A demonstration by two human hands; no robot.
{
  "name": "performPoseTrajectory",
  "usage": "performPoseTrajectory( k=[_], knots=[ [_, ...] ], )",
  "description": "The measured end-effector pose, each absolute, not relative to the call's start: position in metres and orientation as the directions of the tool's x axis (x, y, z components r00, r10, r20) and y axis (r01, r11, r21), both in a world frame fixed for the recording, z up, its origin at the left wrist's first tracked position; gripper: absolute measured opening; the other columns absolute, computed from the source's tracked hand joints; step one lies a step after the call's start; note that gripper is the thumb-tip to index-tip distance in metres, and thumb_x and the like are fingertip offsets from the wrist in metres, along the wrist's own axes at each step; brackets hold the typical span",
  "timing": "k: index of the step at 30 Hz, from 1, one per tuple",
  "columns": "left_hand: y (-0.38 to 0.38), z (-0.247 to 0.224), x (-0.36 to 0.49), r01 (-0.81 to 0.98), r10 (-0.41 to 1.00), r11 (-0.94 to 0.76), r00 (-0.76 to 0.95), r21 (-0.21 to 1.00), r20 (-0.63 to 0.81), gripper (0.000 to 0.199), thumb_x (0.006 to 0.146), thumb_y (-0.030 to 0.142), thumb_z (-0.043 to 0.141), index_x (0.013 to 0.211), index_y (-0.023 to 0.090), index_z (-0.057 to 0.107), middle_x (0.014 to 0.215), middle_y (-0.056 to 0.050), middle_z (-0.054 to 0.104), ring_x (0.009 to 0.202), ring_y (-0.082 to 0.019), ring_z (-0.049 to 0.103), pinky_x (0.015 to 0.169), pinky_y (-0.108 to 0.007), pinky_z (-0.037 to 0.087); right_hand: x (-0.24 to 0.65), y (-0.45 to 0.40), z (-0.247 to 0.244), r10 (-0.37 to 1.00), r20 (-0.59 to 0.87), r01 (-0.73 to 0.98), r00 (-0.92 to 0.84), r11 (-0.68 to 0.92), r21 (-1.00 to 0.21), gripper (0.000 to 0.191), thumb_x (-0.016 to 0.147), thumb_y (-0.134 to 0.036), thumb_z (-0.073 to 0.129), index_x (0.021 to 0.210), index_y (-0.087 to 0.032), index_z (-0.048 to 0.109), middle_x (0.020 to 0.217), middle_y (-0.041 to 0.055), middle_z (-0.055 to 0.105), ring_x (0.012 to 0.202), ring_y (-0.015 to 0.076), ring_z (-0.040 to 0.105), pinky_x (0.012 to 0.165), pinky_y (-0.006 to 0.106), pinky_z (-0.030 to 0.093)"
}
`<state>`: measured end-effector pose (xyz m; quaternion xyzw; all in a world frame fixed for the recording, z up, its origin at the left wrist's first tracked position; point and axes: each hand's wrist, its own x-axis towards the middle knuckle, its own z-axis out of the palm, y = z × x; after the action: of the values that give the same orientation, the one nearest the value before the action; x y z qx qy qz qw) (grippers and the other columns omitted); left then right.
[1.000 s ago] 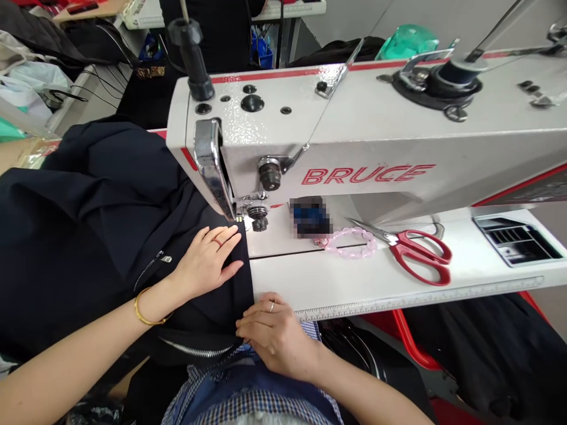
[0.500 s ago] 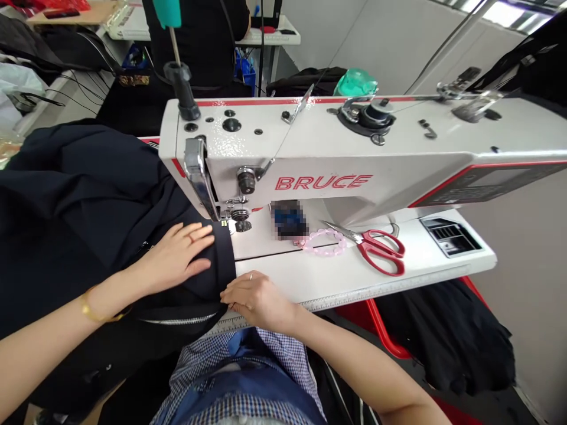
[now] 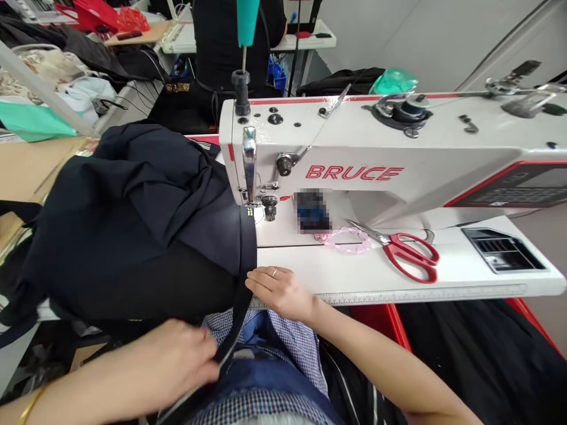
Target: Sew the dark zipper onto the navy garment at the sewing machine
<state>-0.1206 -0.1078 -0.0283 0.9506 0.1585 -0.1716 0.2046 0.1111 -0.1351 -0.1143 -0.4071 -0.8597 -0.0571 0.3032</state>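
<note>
A dark navy garment [image 3: 146, 195] lies bunched on the left of the sewing machine [image 3: 328, 141], its banded edge [image 3: 248, 242] running under the needle area. My right hand [image 3: 279, 290] is closed on that edge at the table's front, fingers bent over the cloth. From there a narrow dark strip with a pale zipper-like line slants down toward my lap. At this strip is my left hand [image 3: 181, 360], blurred by motion, its fingers curled against the cloth. The presser foot is largely hidden by the machine head.
Red-handled scissors [image 3: 410, 257], a pink beaded bracelet [image 3: 348, 241] and a pixelated dark object [image 3: 313, 211] lie on the machine bed. Below right, dark cloth [image 3: 478, 348] fills a red-rimmed container. A person in black [image 3: 230, 47] sits behind the machine.
My left hand has left the top of the garment and come down toward my lap, to the strip. My right hand stays at the edge. The view has shifted left.
</note>
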Motion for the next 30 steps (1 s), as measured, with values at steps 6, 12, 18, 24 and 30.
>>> performPoseTrajectory(
  k=[6,12,18,24,30],
  knots=[
    [-0.026,-0.066,-0.056,0.207,0.221,-0.972,0.966,0.11,0.137,0.032,0.091,0.027,0.035,0.112,0.012,0.053,0.116,-0.012,0.057,0.111,-0.022,0.05,0.096,-0.039,0.039,0.112,-0.135,-0.116,0.696,0.518,0.726,-0.497,0.66,-0.19,0.021,0.09,-0.012,0.039,0.096,-0.011,0.059,0.095,0.0066,0.066,0.092,0.0149,0.059,0.076,0.026,0.049],
    [0.004,-0.103,-0.056,0.299,0.3,-0.954,0.953,0.032,0.042,0.045,0.088,0.036,0.037,0.127,0.015,0.042,0.135,-0.012,0.042,0.124,-0.028,0.036,0.1,-0.051,0.028,0.115,-0.131,-0.116,0.724,0.504,0.705,-0.471,0.652,-0.278,0.022,0.091,-0.012,0.038,0.094,-0.012,0.059,0.094,0.0039,0.067,0.089,0.0135,0.061,0.079,0.024,0.049],
    [0.008,-0.103,-0.059,0.334,0.336,-0.94,0.942,0.062,0.019,0.05,0.086,0.04,0.038,0.13,0.016,0.038,0.138,-0.011,0.038,0.125,-0.028,0.035,0.101,-0.051,0.024,0.117,-0.125,-0.116,0.745,0.456,0.7,-0.487,0.645,-0.307,0.023,0.091,-0.013,0.036,0.094,-0.013,0.059,0.09,0.0032,0.067,0.09,0.0132,0.061,0.077,0.025,0.048],
    [0.03,-0.101,-0.044,0.399,0.4,-0.916,0.916,0.044,0.038,0.054,0.083,0.046,0.04,0.126,0.014,0.042,0.135,-0.014,0.041,0.12,-0.031,0.039,0.093,-0.048,0.034,0.121,-0.112,-0.121,0.798,0.339,0.741,-0.498,0.595,-0.312,0.019,0.089,-0.014,0.041,0.095,-0.015,0.059,0.096,0.0047,0.065,0.088,0.0128,0.06,0.074,0.024,0.047],
    [0.039,-0.104,-0.065,0.309,0.309,-0.951,0.944,0.019,0.115,0.044,0.085,0.037,0.042,0.125,0.017,0.043,0.129,-0.012,0.047,0.118,-0.027,0.041,0.098,-0.047,0.033,0.119,-0.105,-0.12,0.854,0.259,0.796,-0.451,0.516,-0.317,0.019,0.086,-0.01,0.043,0.095,-0.017,0.059,0.096,0.0031,0.063,0.084,0.0113,0.058,0.072,0.022,0.043]
  ],
)
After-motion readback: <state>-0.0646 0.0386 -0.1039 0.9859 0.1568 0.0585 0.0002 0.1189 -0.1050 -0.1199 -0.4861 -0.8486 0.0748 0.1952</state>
